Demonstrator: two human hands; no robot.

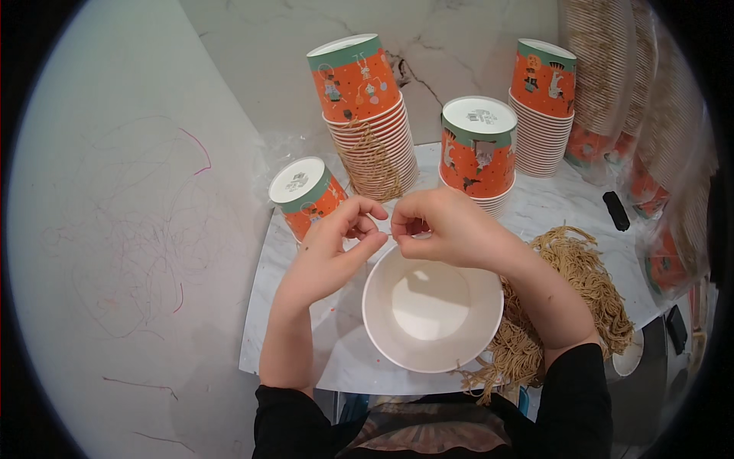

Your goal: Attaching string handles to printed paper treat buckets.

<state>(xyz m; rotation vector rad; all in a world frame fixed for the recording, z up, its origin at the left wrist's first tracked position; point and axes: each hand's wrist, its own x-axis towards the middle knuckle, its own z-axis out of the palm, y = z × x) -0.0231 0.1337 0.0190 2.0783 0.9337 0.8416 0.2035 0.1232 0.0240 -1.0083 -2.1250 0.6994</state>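
Observation:
A large white paper tub [397, 348] stands mouth up in front of me. Over its far rim my left hand [334, 249] and my right hand [451, 226] come close together, fingertips almost meeting. The right fingers are curled into a pinch against the thumb. On the left hand the fingers are bent toward the thumb, with the index raised. A faint thin strand seems to run between the fingertips, too small to name surely. Under my right forearm lies a heap of tan string [585, 279], reaching along the tub's right side.
Upside-down orange and green paper tubs stand in a left stack [355, 84], a middle stack [478, 153] and a right stack [544, 80]. Another orange tub [298, 183] tilts near the left wall. Bagged tubs [612, 76] fill the right; a black object [615, 211] lies nearby.

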